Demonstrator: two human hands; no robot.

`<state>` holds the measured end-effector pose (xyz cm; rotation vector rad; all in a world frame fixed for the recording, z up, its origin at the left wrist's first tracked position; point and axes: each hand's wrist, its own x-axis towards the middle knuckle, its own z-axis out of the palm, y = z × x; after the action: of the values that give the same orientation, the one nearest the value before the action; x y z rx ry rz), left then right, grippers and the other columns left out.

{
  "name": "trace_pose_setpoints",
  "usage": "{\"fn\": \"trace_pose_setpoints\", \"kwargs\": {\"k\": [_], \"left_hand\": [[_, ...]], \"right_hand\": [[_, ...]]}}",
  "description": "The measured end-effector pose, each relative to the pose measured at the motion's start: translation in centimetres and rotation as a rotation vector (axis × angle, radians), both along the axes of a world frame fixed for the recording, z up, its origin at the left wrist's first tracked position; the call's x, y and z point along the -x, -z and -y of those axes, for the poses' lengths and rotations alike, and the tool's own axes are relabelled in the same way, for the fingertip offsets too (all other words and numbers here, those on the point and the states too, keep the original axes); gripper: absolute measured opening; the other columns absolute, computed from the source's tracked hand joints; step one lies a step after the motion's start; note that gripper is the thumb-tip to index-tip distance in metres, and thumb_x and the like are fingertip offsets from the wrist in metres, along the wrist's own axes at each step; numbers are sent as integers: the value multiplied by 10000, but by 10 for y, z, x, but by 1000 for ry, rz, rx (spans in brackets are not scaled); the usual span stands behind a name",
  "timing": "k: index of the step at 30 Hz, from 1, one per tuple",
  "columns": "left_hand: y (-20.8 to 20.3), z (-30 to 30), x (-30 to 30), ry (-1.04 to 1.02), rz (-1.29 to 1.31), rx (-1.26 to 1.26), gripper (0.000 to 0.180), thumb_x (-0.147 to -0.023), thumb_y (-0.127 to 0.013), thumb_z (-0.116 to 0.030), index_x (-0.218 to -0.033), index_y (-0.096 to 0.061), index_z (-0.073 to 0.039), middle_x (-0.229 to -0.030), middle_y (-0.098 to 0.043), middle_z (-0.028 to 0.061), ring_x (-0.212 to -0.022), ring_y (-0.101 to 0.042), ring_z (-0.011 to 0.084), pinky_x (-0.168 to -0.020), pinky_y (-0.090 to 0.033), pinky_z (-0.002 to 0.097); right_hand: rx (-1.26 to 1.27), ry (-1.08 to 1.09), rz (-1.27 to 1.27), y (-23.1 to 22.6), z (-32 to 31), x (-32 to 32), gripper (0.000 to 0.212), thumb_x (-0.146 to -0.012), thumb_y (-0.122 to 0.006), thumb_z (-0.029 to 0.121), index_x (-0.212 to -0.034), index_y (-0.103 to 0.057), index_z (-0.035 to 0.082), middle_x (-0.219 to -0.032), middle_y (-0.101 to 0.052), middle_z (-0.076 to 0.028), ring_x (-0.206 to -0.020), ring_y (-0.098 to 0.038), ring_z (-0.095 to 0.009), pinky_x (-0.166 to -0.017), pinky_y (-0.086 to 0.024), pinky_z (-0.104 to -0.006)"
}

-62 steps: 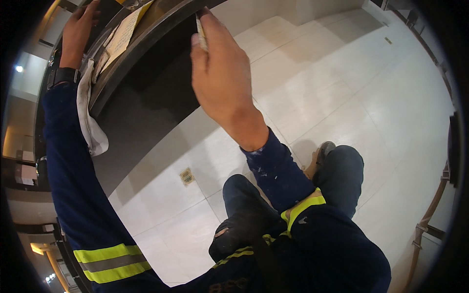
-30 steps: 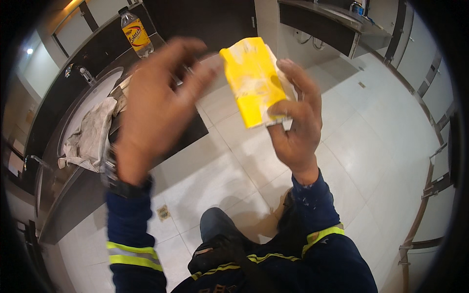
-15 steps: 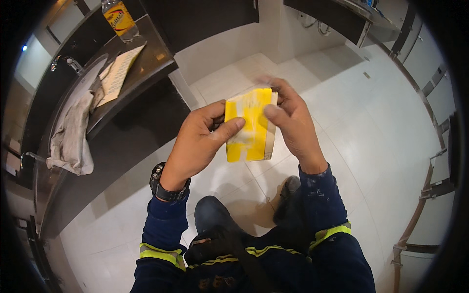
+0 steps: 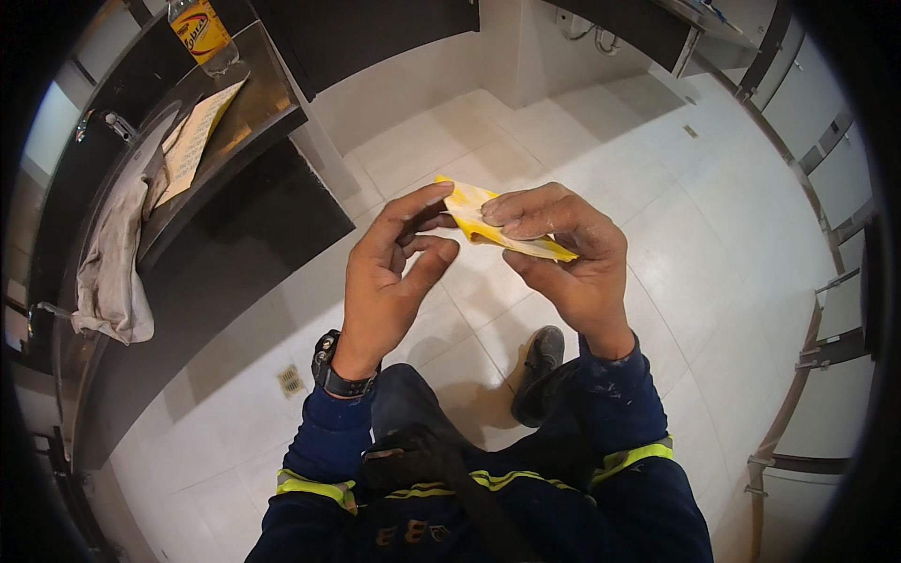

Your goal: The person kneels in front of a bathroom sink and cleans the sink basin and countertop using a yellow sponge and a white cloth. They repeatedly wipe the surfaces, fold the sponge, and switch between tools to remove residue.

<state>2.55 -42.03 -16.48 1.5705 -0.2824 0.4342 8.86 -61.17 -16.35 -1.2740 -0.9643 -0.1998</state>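
A folded piece of yellow sandpaper (image 4: pixel 466 208), smeared with white dust, is held tilted in front of me, seen nearly edge-on. My right hand (image 4: pixel 572 249) pinches it, with dusty fingers on top and the thumb beneath. At its left end, my left hand (image 4: pixel 389 258) has its index fingertip against the upper corner. The left thumb stands away from the paper, and the other left fingers are curled loosely and partly hidden.
To the left runs a dark counter (image 4: pixel 272 89) with a sink and tap (image 4: pixel 120 125). On it are a printed yellow-edged sheet (image 4: pixel 199 141), a plastic bottle (image 4: pixel 202 38) and a grey rag (image 4: pixel 117 272) draped over the front. A floor drain (image 4: pixel 290 380) lies below.
The sandpaper has turned from its broad face showing to nearly edge-on. My left thumb has come off its face, while my right fingers now lie across its top.
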Motion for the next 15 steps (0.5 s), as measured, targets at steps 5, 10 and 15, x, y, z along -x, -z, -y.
{"fn": "trace_pose_setpoints", "kwargs": {"k": [5, 10, 15], "left_hand": [[-9, -7, 4, -46, 51, -185, 430, -884, -714, -36, -1300, -609, -60, -1207, -660, 115, -1072, -653, 199, -923, -536, 329], [-21, -23, 11, -151, 164, -508, 349, -817, -770, -47, -1151, -670, -54, -1116, -678, 107, -984, -671, 227, -861, -547, 324], [-29, -31, 13, -235, 282, -889, 314, -796, -795, -77, -1090, -689, -49, -1036, -675, 108, -885, -661, 234, -748, -531, 326]], "right_hand": [[61, -183, -13, 0, 6, -14, 363, -726, -805, -12, -1055, -685, 82, -1193, -679, -125, -1174, -633, -284, -1021, -501, -385], [314, -302, -4, -9, 3, -10, 685, -579, -948, 307, -1161, -644, 116, -1363, -567, -129, -1336, -488, -329, -1114, -406, -445], [335, -19, 116, -9, -6, 0, 538, -706, -884, 217, -1165, -645, 70, -1206, -647, -129, -1152, -614, -300, -985, -488, -369]]}}
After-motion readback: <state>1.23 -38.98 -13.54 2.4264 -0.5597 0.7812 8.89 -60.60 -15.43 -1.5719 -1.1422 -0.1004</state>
